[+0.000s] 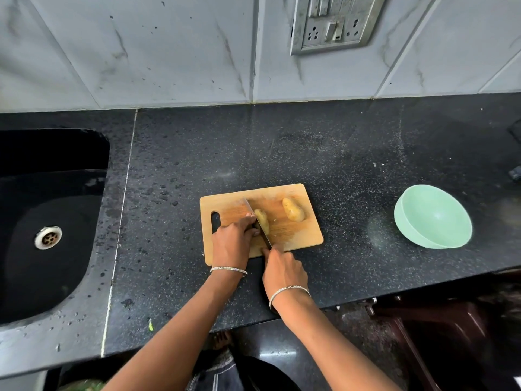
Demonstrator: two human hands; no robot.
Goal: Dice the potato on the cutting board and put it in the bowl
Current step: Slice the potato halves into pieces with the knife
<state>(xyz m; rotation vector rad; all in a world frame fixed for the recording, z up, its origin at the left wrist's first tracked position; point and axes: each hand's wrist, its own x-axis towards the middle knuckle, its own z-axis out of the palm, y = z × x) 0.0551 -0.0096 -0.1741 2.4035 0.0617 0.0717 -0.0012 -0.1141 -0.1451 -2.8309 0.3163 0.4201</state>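
A wooden cutting board point(298, 235) lies on the black counter. Two potato pieces are on it: one half point(294, 209) lies free at the board's right, the other point(262, 218) sits near the middle. My left hand point(232, 244) holds that middle piece with curled fingers. My right hand point(283, 270) grips the handle of a knife point(255, 218), whose blade runs lengthwise along the held piece, between it and my left fingers. A mint-green bowl point(432, 217) stands to the right of the board, nothing visible inside it.
A black sink point(48, 221) with a metal drain fills the left side. The tiled wall with a switch plate point(335, 22) rises behind the counter. Water drops speckle the counter left of the board. The counter's front edge runs just under my wrists.
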